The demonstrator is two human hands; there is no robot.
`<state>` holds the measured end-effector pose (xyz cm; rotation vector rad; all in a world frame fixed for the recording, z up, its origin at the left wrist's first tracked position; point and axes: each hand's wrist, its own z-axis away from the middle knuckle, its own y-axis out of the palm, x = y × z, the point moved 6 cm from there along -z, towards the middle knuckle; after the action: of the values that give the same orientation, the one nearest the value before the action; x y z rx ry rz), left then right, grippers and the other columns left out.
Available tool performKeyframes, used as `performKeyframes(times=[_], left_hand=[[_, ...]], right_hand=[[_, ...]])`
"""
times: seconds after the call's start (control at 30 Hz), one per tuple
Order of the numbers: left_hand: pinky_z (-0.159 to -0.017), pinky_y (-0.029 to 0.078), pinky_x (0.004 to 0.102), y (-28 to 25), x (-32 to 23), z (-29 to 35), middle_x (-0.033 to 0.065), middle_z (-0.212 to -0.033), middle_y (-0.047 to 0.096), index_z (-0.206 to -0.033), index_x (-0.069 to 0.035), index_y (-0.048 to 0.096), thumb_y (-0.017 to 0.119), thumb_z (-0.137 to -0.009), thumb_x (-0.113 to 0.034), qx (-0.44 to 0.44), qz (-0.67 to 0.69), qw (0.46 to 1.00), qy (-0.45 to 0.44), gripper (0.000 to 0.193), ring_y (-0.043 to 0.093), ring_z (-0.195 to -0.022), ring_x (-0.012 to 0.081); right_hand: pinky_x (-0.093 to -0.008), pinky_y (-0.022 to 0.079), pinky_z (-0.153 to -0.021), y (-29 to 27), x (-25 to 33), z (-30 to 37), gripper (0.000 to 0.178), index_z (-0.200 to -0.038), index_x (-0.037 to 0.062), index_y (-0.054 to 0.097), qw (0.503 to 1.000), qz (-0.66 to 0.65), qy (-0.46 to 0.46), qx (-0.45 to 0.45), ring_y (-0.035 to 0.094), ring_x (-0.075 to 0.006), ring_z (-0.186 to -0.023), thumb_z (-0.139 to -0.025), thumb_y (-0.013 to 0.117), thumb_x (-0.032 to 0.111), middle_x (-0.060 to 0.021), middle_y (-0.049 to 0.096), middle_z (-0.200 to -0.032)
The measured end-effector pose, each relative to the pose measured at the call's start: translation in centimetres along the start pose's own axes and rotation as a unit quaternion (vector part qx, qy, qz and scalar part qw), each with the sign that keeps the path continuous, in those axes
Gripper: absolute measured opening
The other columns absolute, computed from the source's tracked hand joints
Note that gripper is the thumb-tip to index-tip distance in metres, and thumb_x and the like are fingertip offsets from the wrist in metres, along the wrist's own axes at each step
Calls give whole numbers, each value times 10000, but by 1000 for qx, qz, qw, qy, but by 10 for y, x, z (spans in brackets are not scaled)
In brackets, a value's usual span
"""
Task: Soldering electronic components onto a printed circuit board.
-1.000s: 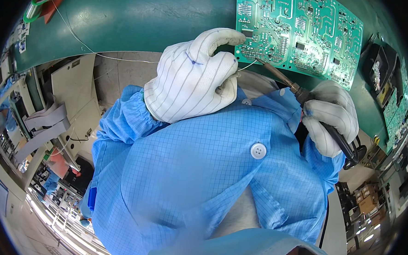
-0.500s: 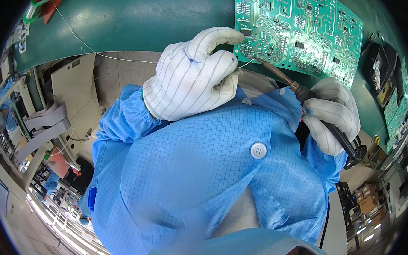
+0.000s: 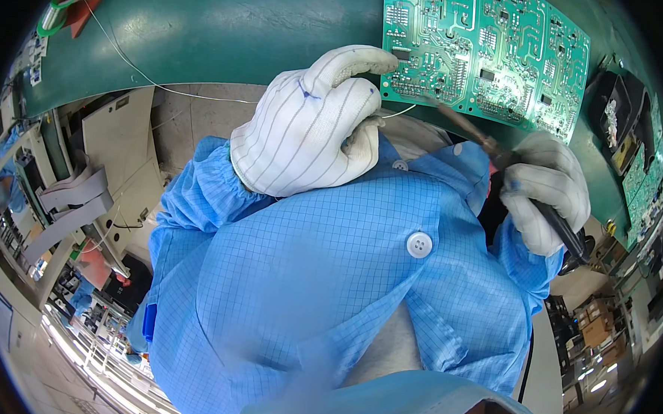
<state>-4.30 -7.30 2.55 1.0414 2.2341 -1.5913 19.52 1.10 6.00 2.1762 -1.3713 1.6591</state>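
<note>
Since the earlier frame, our white-gloved right hand (image 3: 546,192) slides slightly rightward, drawing the slim metal soldering iron with a black handle (image 3: 502,157) away from the wire's end. Across the top spreads a dark green bench mat (image 3: 236,29). At the upper right of the frame, on that mat, lies a green rectangular circuit board studded with small components (image 3: 481,61). Our left hand (image 3: 313,123), in a white grey-striped glove, is left of the board's near corner, curled around a thin silvery wire (image 3: 158,88) that trails to a spool in the upper left; our right grasps the iron's handle. Its tip is blurred; whether it touches the board we cannot tell. To work well, we should probably keep wire end and tip close together, steady the right wrist, and touch only one spot.
</note>
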Motion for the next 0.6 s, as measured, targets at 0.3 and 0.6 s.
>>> performKeyframes(times=[0.3, 0.6], left_hand=[[-757, 583, 338, -1, -3, 1, 159, -1213, 719, -799, -57, 620, 688, -667, 25, 37, -8, 998, -56, 170, 729, -992, 269], [-683, 581, 322, -3, 0, -1, 163, -1185, 732, -808, -43, 600, 672, -671, 49, 10, 16, 999, -39, 180, 731, -874, 249]], right_hand=[[-364, 615, -730, -71, -27, 88, 218, -1124, -109, 629, 830, 301, 60, -466, 745, -295, -832, -929, 670, -22, -261, 733, -1009], [-412, 586, -778, -50, -10, 55, 212, -1023, -18, 688, 959, 53, 85, -267, 702, -318, -883, -813, 661, -23, -244, 717, -1007]])
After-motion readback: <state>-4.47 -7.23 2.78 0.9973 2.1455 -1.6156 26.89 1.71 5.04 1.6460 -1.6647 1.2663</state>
